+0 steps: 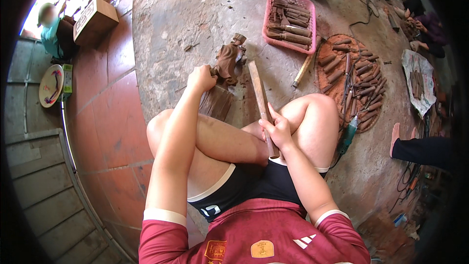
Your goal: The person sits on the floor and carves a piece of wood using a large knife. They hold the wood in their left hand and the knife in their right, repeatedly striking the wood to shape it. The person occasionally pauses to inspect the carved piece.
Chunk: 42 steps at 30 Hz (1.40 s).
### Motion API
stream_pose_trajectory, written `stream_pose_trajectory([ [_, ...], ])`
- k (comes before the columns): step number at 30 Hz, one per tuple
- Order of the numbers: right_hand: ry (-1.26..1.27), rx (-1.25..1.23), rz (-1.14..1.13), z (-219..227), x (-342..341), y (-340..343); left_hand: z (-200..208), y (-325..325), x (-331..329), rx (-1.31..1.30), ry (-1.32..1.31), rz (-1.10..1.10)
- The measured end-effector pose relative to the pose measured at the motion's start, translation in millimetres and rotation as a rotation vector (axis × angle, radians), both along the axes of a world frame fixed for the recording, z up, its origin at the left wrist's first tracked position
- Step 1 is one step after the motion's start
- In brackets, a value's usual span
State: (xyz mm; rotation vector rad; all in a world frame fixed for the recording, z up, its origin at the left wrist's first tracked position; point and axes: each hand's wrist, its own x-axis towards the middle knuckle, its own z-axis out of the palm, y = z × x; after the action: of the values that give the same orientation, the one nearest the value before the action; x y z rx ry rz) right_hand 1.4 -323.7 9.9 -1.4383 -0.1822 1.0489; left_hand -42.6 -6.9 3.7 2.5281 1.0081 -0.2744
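A seated person works cross-legged on a concrete floor (195, 14). The left hand (201, 78) closes its fingers around a dark wooden figure carving (228, 61), bracing it upright on a wooden block (217, 101) just ahead of the knees so it cannot shift. The right hand (277, 129) wraps a long wooden stick (261, 102), held like a mallet, its far end near the carving. Spare tools lie within reach: a pink basket (309, 7) of chisels, and a round woven tray (326, 76) of more chisels to the right. A green power tool (348, 136) rests beside the right knee.
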Motion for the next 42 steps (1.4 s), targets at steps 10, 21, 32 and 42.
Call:
stream_pose_trajectory([
  [10,0.018,-0.012,0.008,2,3,2,24,-34,9,0.150,0.102,-0.058],
  [21,-0.144,-0.045,0.010,-8,0,2,23,4,4,-0.086,0.053,-0.087],
  [32,-0.353,-0.131,0.016,-2,-3,5,28,-28,15,0.025,0.220,-0.269],
  [42,-0.256,-0.148,0.054,9,-4,4,23,-32,16,0.070,0.209,-0.219],
])
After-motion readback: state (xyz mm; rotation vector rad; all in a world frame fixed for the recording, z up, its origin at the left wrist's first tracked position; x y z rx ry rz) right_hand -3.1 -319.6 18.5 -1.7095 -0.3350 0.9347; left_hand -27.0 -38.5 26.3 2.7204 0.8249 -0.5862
